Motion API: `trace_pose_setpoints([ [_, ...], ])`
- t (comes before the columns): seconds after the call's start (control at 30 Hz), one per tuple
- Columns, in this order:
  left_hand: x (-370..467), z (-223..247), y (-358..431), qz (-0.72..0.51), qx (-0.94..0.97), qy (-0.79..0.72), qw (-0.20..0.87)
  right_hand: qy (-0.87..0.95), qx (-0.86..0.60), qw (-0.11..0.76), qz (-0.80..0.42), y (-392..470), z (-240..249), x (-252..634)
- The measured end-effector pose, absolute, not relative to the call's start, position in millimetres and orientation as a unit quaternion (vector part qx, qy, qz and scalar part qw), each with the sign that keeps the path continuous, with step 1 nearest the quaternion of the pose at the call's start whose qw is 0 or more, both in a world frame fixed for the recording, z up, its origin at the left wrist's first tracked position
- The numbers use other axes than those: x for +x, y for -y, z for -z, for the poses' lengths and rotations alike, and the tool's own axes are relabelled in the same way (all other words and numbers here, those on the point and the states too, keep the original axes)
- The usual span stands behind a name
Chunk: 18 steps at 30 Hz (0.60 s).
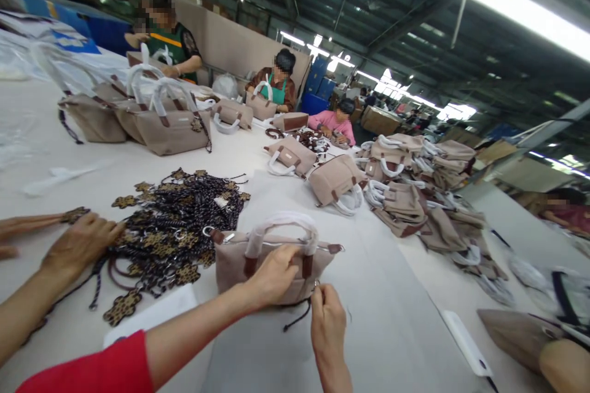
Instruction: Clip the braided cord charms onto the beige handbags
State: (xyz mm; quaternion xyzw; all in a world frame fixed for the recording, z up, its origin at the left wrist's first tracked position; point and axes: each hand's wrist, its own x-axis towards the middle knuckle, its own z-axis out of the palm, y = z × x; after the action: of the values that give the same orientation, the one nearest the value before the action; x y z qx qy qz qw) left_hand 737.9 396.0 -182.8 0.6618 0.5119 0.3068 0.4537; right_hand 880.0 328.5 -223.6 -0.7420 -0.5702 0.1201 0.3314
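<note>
A small beige handbag (271, 252) with brown trim and white-wrapped handles stands upright in front of me. My left hand (274, 276) is closed on its front, around the base of one handle; the fingertips are partly hidden. Beside the bag's lower right side, my right hand (328, 316) pinches a small metal clasp (316, 284). A dark braided cord (297, 317) hangs out below the bag, between my hands. To the left lies a heap of black braided cords (188, 215) with leopard-print flower charms (123, 307).
A co-worker's hand (83, 242) reaches into the cord heap from the left. Finished-looking handbags (175, 129) stand at the back left. More bags (401, 209) are piled at right. A white flat device (468, 344) lies on the table (382, 319). Other people sit across.
</note>
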Motion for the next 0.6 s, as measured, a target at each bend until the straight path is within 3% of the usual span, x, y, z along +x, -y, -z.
trace_pose_setpoints([
  [0.27,783.9,197.5,-450.1,-0.292,0.599,-0.560,0.492,0.566,-0.773,0.283,0.047,-377.6,240.6,876.0],
  [0.6,789.7,211.6,-435.3,-0.435,0.443,-0.479,0.620,0.586,-0.777,0.183,0.143,-393.8,238.7,870.0],
])
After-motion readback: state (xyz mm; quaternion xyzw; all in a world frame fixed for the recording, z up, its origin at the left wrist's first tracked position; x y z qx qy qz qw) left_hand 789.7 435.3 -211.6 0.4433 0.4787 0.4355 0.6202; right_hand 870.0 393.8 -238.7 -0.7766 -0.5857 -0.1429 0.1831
